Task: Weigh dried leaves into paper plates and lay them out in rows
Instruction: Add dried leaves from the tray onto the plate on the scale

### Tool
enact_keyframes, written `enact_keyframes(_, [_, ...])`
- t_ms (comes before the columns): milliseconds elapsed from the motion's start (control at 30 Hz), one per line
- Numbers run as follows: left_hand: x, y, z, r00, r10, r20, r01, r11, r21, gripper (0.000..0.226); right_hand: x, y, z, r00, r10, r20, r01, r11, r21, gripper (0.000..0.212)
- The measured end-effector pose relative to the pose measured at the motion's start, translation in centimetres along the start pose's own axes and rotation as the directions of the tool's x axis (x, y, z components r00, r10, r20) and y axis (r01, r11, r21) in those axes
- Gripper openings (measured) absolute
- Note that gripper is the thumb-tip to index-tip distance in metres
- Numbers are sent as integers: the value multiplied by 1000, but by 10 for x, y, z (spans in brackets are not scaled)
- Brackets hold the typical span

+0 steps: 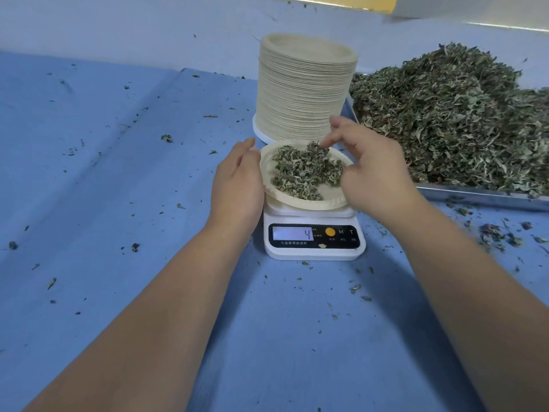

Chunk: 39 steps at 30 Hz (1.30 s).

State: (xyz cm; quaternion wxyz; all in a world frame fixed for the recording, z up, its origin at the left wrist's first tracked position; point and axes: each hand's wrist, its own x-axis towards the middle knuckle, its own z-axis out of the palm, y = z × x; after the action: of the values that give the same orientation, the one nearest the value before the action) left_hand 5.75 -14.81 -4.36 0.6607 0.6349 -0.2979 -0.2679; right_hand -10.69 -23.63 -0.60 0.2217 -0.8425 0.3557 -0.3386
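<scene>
On a blue-covered table [118, 173], a paper plate [297, 202] of dried leaves [303, 171] sits on a white digital scale [315, 251]. The left hand [237, 182], fingers straight, touches its left rim. The right hand [374, 173] hovers loosely curled, fingertips at the leaves; whether it pinches any is unclear.

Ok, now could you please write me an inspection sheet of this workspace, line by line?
Surface: blue table cover, creased.
Job's things: paper plate of dried leaves on white scale, display shows 4; plate stack behind; leaf heap in metal tray at right.
Clutter: loose leaf bits scattered over the cover.
Hands: left hand, fingers straight, at the plate's left rim; right hand over the plate, fingertips at the leaves, pinch unclear.
Cables: nothing seen.
Surroundings: pale wall behind.
</scene>
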Motion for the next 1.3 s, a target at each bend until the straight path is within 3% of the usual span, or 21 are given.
enact_keyframes(133, [-2, -1, 1, 993, 99, 69, -110, 980, 169, 42, -2, -9, 10, 988, -49, 144, 80, 973, -217, 34])
enact_keyframes(200, [-3, -2, 2, 964, 209, 162, -252, 909, 331, 41, 0, -10, 13, 985, -76, 156, 121, 947, -299, 35])
enact_keyframes(300, [-3, -2, 1, 913, 284, 293, -397, 780, 483, 38, 2, -11, 9, 996, -75, 54, 85, 973, -215, 35])
enact_keyframes(400, [-6, -2, 0, 871, 335, 360, -492, 584, 646, 39, 2, -5, 1, 997, -66, -49, 59, 989, -134, 38])
enact_keyframes(500, [-7, 3, -3, 855, 407, 321, -505, 515, 693, 43, 4, 15, -10, 995, -47, -88, 23, 964, -263, 36])
enact_keyframes(600, [-6, 6, -8, 853, 439, 282, -503, 549, 667, 40, 7, 42, -28, 986, 44, -160, -96, 938, -332, 32])
enact_keyframes(733, [-8, 7, -6, 836, 358, 415, -546, 480, 686, 53, 6, 64, -36, 964, 228, -138, -266, 835, -481, 37])
enact_keyframes(867, [-8, 9, -7, 866, 341, 365, -499, 575, 648, 72, 5, 71, -30, 955, 290, -65, -271, 757, -595, 53])
enact_keyframes(1000, [-10, 9, -9, 868, 371, 328, -495, 678, 542, 48, 6, 69, -30, 964, 230, -130, -263, 780, -568, 48])
enact_keyframes(1100, [-10, 10, -8, 882, 397, 254, -472, 746, 470, 44, 6, 64, -29, 971, 71, -227, -182, 839, -513, 38])
enact_keyframes(1200, [-6, 5, -5, 940, 277, 197, -335, 853, 400, 48, 4, 52, -22, 965, -104, -242, -8, 906, -423, 36])
enact_keyframes(1300, [1, -1, -5, 980, 40, 195, -100, 945, 313, 61, 3, 44, -12, 987, -78, -138, 12, 906, -423, 33])
